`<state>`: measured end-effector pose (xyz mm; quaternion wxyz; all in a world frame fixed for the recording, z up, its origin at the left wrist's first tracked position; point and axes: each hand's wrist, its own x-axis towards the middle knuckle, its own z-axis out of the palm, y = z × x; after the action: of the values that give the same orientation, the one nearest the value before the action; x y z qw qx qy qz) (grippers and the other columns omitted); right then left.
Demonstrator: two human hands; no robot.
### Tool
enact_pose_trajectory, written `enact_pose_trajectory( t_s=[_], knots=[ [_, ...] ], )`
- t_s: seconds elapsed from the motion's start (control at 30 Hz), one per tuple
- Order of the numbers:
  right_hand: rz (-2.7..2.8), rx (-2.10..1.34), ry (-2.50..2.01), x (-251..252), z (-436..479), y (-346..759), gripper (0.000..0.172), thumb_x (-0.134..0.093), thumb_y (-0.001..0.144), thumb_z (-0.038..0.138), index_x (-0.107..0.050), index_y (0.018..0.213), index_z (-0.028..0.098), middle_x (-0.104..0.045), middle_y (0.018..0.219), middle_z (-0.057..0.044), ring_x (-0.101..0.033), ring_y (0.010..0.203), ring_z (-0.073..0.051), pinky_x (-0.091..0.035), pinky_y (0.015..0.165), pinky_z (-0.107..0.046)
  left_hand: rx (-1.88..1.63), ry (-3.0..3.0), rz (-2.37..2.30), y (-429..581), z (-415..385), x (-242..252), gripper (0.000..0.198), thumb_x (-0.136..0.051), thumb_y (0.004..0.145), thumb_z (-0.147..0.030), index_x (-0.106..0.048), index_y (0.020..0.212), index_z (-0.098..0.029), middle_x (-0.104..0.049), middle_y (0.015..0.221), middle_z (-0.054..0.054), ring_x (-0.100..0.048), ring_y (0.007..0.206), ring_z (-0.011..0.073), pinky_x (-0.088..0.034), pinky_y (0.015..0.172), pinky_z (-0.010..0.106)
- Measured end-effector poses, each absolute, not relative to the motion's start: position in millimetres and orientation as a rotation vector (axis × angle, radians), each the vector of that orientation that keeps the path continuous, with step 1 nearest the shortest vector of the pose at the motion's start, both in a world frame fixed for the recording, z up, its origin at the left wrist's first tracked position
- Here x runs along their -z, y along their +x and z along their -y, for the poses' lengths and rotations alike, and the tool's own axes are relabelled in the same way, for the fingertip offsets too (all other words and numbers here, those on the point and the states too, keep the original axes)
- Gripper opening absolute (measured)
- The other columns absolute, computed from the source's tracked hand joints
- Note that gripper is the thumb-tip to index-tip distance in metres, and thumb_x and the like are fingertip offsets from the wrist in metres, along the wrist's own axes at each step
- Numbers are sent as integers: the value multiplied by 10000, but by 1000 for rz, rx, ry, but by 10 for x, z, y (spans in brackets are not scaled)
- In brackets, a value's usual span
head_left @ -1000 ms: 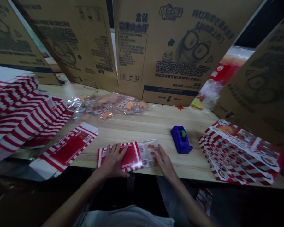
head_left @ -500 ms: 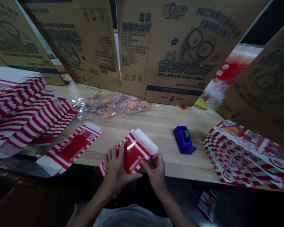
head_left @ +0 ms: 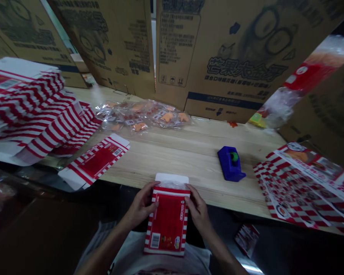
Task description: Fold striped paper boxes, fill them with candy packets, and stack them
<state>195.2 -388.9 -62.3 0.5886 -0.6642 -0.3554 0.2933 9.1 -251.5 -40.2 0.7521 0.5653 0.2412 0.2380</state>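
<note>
A red-and-white striped box (head_left: 169, 225) is held upright in front of my body, its white top flap (head_left: 172, 178) raised. Clear plastic shows at its open top end. My left hand (head_left: 143, 204) grips the left edge near the top, thumb on the printed face. On the opposite edge, my right hand (head_left: 199, 208) does the same, fingers at the upper corner. Beyond the hands, a flat-lying box of the same print (head_left: 96, 162) rests on the table's left part.
Striped boxes (head_left: 37, 110) are stacked at the left. Clear packets with orange pieces (head_left: 143, 114) lie near tall cardboard cartons (head_left: 218, 57). A blue tape dispenser (head_left: 231, 164) stands right of centre. Printed flat boxes (head_left: 306, 187) overlap at the right; a small printed piece (head_left: 247, 238) lies below the table.
The box has come off the table edge toward my body and turned from slanted to straight. My right hand has moved up to its upper right corner. The view has shifted.
</note>
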Motion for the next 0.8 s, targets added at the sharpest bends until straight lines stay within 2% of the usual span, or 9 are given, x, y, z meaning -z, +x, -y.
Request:
enact_pose_trajectory(
  t_s=[0.1, 0.17, 0.3, 0.37, 0.47, 0.53, 0.57, 0.67, 0.8],
  knots=[
    [1009, -579, -1592, 631, 3884, 1979, 202, -557, 900, 320, -651, 1052, 226, -680, 1056, -52, -628, 980, -217, -490, 873, -324, -488, 1308, -561, 109, 2514, 389, 322, -699, 790, -291, -565, 1070, -206, -646, 942, 39, -613, 867, 178, -498, 759, 275],
    [1106, -505, -1574, 597, 3852, 1999, 141, -535, 910, 280, -661, 918, 217, -668, 987, -51, -618, 951, -211, -480, 854, -317, -570, 1444, -624, 154, 2497, 384, 137, -646, 831, -301, -593, 877, -183, -604, 833, 18, -571, 785, 152, -464, 720, 253],
    [1083, -438, -1544, 536, 3786, 2002, 116, -580, 885, 251, -641, 793, 213, -636, 929, -45, -602, 909, -197, -472, 814, -303, -748, 1539, -686, 257, 2475, 402, 230, -604, 845, -284, -564, 656, -159, -582, 848, 33, -553, 821, 157, -428, 745, 255],
    [929, -489, -1520, 518, 3757, 1993, 54, -634, 852, 269, -627, 893, 233, -627, 880, -21, -609, 824, -178, -486, 746, -285, -778, 1427, -725, 291, 2473, 419, 200, -641, 811, -279, -553, 673, -165, -558, 777, 8, -536, 733, 134, -421, 677, 236],
    [830, -637, -1471, 465, 3720, 2012, 252, -668, 826, 306, -611, 1066, 257, -625, 870, -9, -611, 788, -174, -498, 718, -288, -777, 1273, -772, 295, 2443, 424, 185, -683, 768, -264, -559, 891, -203, -515, 746, -38, -504, 646, 107, -414, 609, 214],
    [943, -711, -1452, 410, 3708, 2046, 200, -658, 836, 324, -670, 1019, 244, -631, 882, -27, -609, 837, -187, -492, 760, -304, -714, 1338, -731, 260, 2392, 399, 289, -670, 779, -263, -561, 1044, -224, -543, 827, -21, -540, 713, 124, -445, 651, 234],
    [1003, -729, -1445, 382, 3708, 2063, 159, -648, 846, 333, -698, 962, 236, -635, 898, -39, -607, 872, -195, -486, 784, -309, -666, 1434, -685, 234, 2361, 378, 273, -651, 797, -265, -587, 1058, -219, -555, 854, -4, -554, 760, 138, -456, 686, 250],
    [1050, -770, -1432, 327, 3719, 2092, 191, -588, 893, 349, -721, 847, 219, -651, 965, -62, -612, 934, -204, -480, 812, -312, -541, 1745, -540, 151, 2280, 295, 155, -621, 832, -279, -697, 928, -184, -587, 880, 47, -568, 854, 175, -456, 757, 285],
    [1050, -807, -1503, 300, 3714, 2087, 155, -639, 853, 333, -714, 810, 204, -689, 935, -61, -643, 877, -203, -500, 766, -298, -503, 1841, -549, 97, 2245, 206, 194, -586, 861, -293, -741, 852, -176, -626, 902, 74, -592, 856, 182, -455, 754, 297]
  ],
)
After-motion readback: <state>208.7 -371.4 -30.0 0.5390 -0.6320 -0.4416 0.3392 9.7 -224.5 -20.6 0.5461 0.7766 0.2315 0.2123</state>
